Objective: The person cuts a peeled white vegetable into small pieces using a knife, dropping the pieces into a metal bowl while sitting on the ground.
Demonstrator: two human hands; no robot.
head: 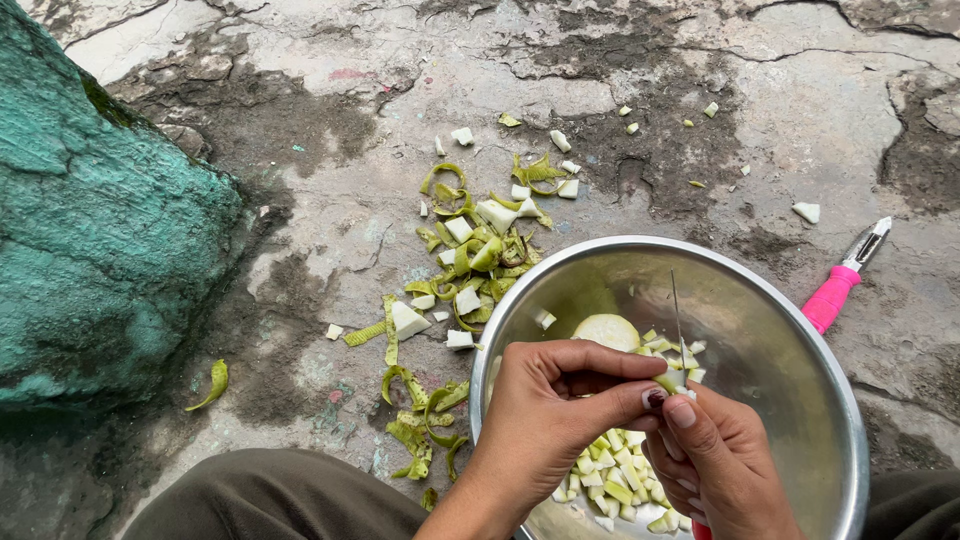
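Note:
Over a steel bowl [790,330] my left hand [555,410] pinches a small pale green vegetable piece [668,380] between thumb and fingers. My right hand [725,460] grips a knife [678,320] whose thin blade points up, edge-on to the camera, and meets that piece. Its red handle end shows below my fist. In the bowl lie several chopped pale green cubes [615,470] and a larger round white chunk [605,330].
A pink-handled peeler [838,282] lies on the cracked concrete floor to the right of the bowl. Green peel strips and white offcuts [470,250] are scattered left of and behind the bowl. A teal painted rock [90,220] rises at left. My knees frame the bottom edge.

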